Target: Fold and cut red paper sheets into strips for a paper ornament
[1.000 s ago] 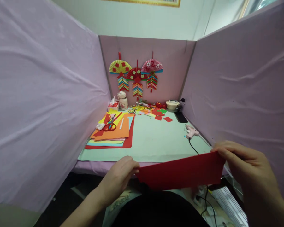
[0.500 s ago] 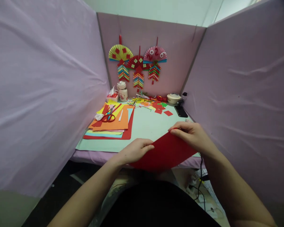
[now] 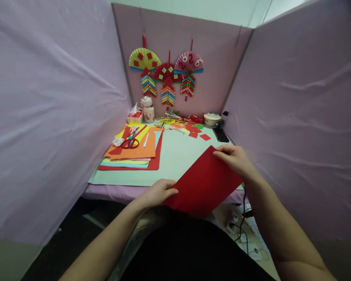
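A red sheet of paper [image 3: 206,183] is held tilted above the table's front edge. My left hand [image 3: 160,192] pinches its left edge between thumb and fingers. Its upper right edge is gripped by my right hand [image 3: 231,157], near the top corner. On the left of the table lies a stack of coloured sheets with an orange sheet [image 3: 125,153] on it. Red-handled scissors [image 3: 130,143], a white strip [image 3: 146,139] and a crumpled white tissue [image 3: 117,142] rest on the stack.
Along the back of the table [image 3: 175,154] are a tissue box [image 3: 135,116], a bottle [image 3: 148,111], paper scraps [image 3: 175,124], a lidded bowl [image 3: 212,119] and a phone [image 3: 220,135]. Paper fans [image 3: 190,63] hang on the back panel. Cables [image 3: 242,226] hang lower right.
The red sheet has turned to show more of its face, and its top corner stands higher. My left hand has moved left and slightly down. The whole view has shifted a little.
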### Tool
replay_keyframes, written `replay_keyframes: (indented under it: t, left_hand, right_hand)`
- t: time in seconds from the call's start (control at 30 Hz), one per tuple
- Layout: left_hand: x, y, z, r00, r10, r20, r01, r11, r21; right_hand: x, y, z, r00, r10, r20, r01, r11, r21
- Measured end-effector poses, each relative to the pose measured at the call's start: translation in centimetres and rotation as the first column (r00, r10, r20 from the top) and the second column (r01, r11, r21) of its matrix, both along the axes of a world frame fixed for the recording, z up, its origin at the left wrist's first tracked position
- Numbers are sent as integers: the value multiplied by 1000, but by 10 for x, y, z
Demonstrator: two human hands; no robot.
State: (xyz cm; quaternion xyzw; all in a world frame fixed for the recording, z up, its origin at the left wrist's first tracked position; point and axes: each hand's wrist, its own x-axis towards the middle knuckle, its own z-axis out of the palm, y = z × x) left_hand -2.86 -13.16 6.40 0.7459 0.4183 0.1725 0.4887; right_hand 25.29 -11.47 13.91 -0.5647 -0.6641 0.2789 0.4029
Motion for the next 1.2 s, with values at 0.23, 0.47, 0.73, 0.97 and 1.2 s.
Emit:
replay_keyframes:
  t: [0.23,0.47,0.73,0.97,1.2]
  left_hand:
    - [-9,4,66,977,212,-13,-149,729,668]
    - [1,21,11,960,280,-7,-76,287,955]
    - [-3,26,-66,835,308,-456,161,656,738]
    - [47,32,-47,870,232,-435,196,648,736]
    - [60,31,-80,818,168,-551,275,727,629]
  right_hand:
    - [54,-13,33,976,68,-205,63,819,570]
    - [68,-11,-53,940,-191,284,-55,735,676]
    - [68,-4,-157,813,-58,579,-216,893,394]
    - [-14,3,-131,735,-16,677,-273,908,318]
    - [-50,9,-164,630,121,767,-281,956,80]
